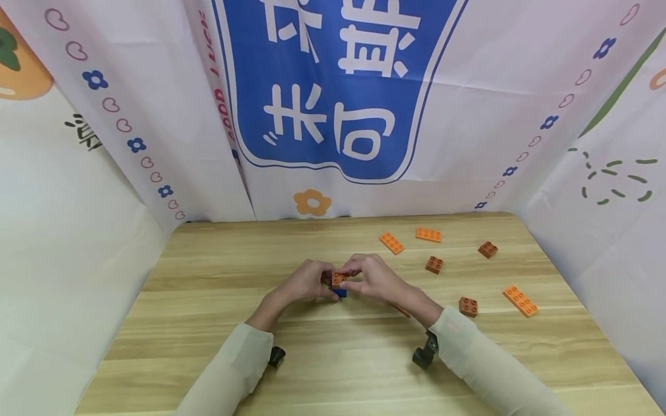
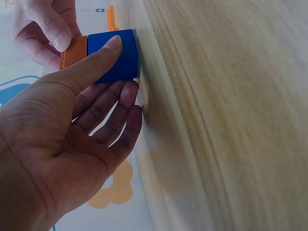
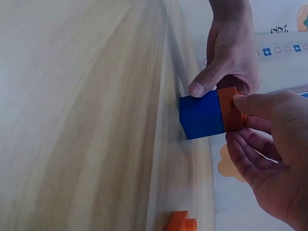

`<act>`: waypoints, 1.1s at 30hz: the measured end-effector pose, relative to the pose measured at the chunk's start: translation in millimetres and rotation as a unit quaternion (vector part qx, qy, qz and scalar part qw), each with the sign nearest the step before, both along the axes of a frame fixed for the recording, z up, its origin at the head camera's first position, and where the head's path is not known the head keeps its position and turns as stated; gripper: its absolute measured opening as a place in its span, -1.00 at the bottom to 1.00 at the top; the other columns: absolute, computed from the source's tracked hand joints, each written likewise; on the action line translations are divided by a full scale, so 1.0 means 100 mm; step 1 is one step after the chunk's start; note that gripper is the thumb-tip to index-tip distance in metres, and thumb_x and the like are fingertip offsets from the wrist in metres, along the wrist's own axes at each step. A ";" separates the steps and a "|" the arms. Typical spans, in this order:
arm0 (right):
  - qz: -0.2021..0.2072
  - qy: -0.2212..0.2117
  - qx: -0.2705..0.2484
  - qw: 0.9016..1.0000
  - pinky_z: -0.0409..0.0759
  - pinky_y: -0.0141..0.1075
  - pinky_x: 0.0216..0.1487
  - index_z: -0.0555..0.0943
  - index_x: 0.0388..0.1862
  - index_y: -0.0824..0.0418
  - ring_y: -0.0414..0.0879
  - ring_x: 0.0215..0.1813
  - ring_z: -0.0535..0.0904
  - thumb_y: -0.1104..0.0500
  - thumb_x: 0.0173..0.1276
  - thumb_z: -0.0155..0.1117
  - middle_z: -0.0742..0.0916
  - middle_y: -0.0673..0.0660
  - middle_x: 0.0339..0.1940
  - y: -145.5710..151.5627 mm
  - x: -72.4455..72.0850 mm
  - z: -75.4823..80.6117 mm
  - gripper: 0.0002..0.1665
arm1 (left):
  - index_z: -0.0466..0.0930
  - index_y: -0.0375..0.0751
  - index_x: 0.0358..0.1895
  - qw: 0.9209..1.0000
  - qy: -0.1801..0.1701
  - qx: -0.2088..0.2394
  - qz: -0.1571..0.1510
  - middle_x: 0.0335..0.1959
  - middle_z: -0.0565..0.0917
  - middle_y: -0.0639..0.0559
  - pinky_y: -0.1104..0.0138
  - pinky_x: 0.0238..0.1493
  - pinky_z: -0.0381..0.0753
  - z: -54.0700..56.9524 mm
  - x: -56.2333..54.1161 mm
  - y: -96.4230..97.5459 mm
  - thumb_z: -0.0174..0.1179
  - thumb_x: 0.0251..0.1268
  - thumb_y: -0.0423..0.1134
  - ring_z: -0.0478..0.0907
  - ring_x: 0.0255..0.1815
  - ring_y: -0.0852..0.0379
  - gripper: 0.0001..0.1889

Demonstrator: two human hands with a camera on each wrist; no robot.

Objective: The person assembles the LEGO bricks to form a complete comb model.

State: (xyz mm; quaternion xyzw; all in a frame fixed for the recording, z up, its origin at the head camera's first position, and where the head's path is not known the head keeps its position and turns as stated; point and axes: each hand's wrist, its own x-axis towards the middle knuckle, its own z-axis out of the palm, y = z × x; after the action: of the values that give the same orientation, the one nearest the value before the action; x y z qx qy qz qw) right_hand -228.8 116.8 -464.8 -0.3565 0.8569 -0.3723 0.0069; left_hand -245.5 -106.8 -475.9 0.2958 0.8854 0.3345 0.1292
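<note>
A blue building brick [image 3: 202, 115] stands on the table with a brown-orange studded brick [image 1: 339, 279] on its top. My left hand [image 1: 309, 281] grips the blue brick from the left, thumb across its near side. From the right, my right hand [image 1: 376, 279] pinches the brown-orange brick between thumb and fingers. In the right wrist view the two bricks meet face to face; whether they are fully pressed together I cannot tell. Fingers cover part of both bricks in the head view.
To the right lie flat orange eight-stud bricks [image 1: 520, 301] and smaller brown-orange four-stud bricks [image 1: 468, 307], spread apart. Another orange piece [image 1: 402, 311] is partly hidden under the right forearm. Printed cloth [image 1: 458, 156] walls the wooden table [image 1: 333, 370] at back and sides.
</note>
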 end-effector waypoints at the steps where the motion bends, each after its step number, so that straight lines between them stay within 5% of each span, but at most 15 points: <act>1: -0.001 -0.001 0.000 1.000 0.78 -0.21 -0.14 0.80 0.06 0.27 -0.03 -0.11 0.76 0.28 0.34 0.56 0.82 0.13 -0.08 -0.01 0.00 -0.01 -0.68 | 0.75 -0.25 -0.12 1.000 0.000 -0.001 0.001 -0.28 0.78 0.05 0.38 -0.17 0.72 0.00 0.00 -0.01 0.67 0.06 -0.31 0.70 -0.25 0.20 -0.66; 11: -0.024 0.005 -0.001 1.000 0.73 -0.39 -0.10 0.79 0.08 0.25 -0.01 -0.06 0.78 0.25 0.35 0.57 0.83 0.11 -0.07 -0.05 0.00 -0.04 -0.67 | 0.74 -0.26 -0.10 1.000 -0.003 0.007 -0.016 -0.26 0.78 0.04 0.39 -0.16 0.72 0.02 -0.03 -0.07 0.65 0.09 -0.33 0.68 -0.25 0.24 -0.66; 33: -0.060 0.027 0.046 0.997 0.77 -0.09 0.04 0.74 0.14 0.32 0.03 -0.01 0.77 0.07 0.34 0.60 0.82 0.20 0.00 0.44 0.11 -0.12 -0.50 | 0.70 -0.32 0.11 1.000 -0.019 0.000 0.000 -0.12 0.78 -0.02 0.30 -0.02 0.74 0.04 0.05 -0.07 0.64 0.13 -0.27 0.72 -0.10 0.09 -0.52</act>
State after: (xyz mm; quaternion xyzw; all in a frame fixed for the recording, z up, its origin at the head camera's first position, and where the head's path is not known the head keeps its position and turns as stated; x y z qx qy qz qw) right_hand -218.0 160.4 -477.1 -0.3140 0.8928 -0.3222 -0.0224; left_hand -240.4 -113.4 -472.0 0.2898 0.8827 0.3401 0.1457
